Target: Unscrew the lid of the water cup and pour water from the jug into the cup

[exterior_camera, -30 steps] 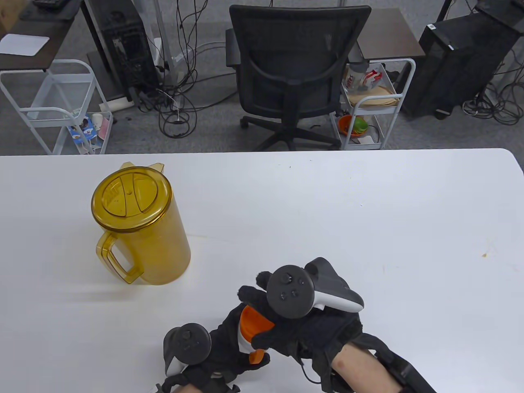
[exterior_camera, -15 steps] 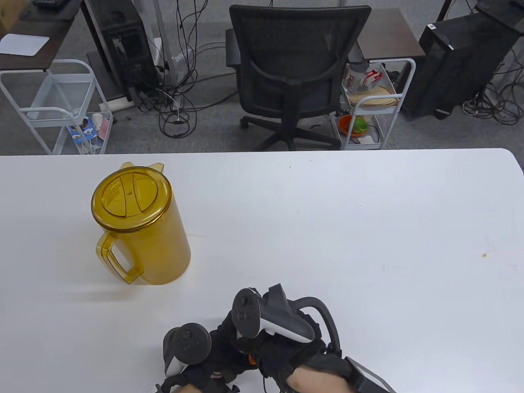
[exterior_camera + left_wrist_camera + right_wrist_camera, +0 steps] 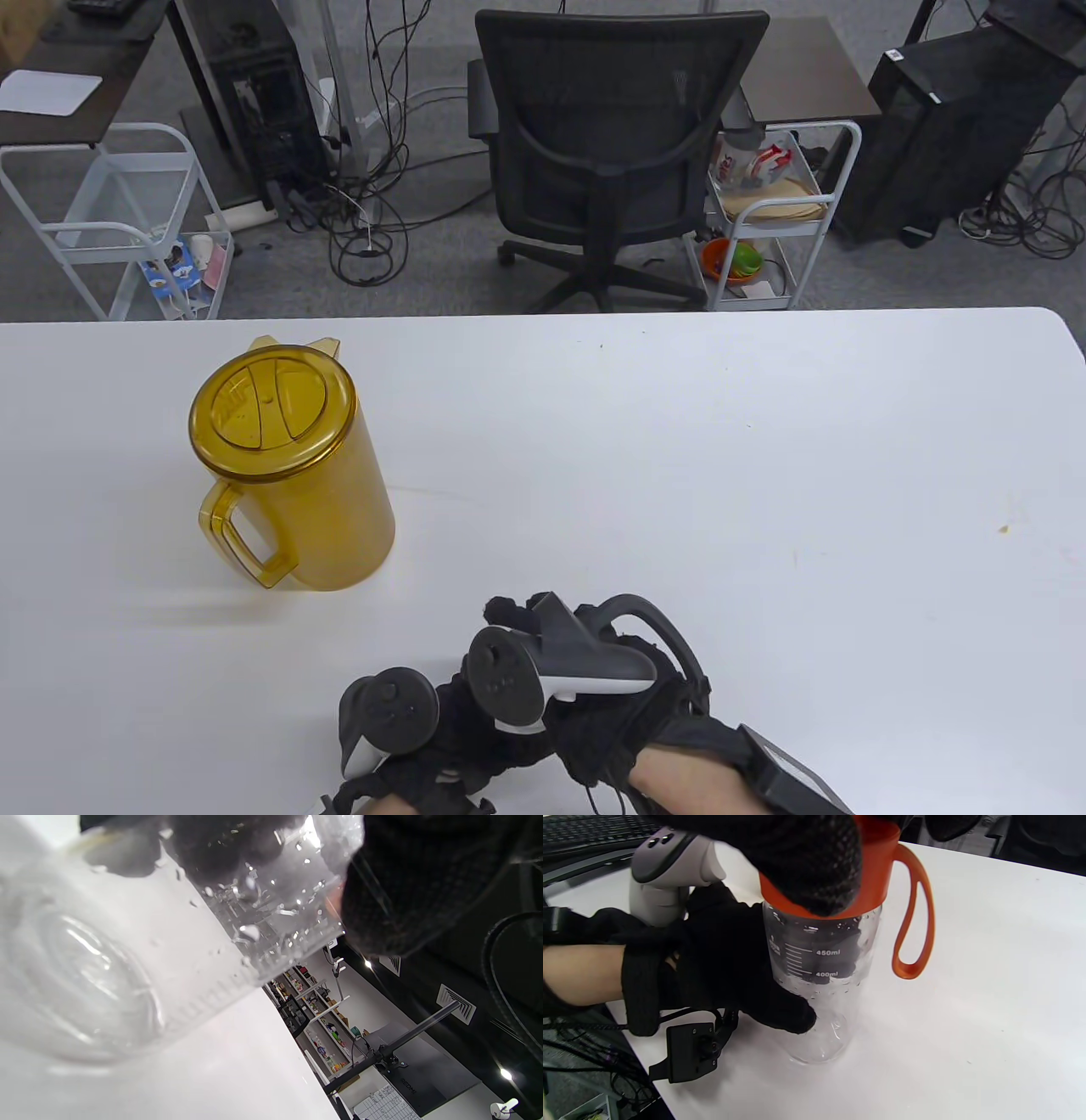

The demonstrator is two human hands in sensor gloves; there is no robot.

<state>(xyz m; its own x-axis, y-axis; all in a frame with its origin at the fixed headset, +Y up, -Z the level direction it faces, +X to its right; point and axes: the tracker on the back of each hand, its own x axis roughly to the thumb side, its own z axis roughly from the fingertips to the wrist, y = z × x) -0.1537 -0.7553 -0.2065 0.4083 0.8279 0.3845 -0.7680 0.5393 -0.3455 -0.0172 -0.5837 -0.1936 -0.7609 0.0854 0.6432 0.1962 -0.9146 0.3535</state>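
The right hand [image 3: 594, 688] has rolled over since a second ago, its fingers [image 3: 814, 870] clamped on the orange screw lid [image 3: 878, 870]: unscrewing is underway. Below them, left hand [image 3: 725, 959] fingers wrap the clear plastic cup [image 3: 823, 984] on the white table [image 3: 679, 441].

Table cam looking down from high, facing across the table [image 3: 679, 441] toward an office chair [image 3: 619, 144]. Left wrist cam tilted, sitting v. close under the clear cup [image 3: 140, 955]. Right wrist cam looking down close at same cup [image 3: 823, 984]; both wrist cams sharing it.
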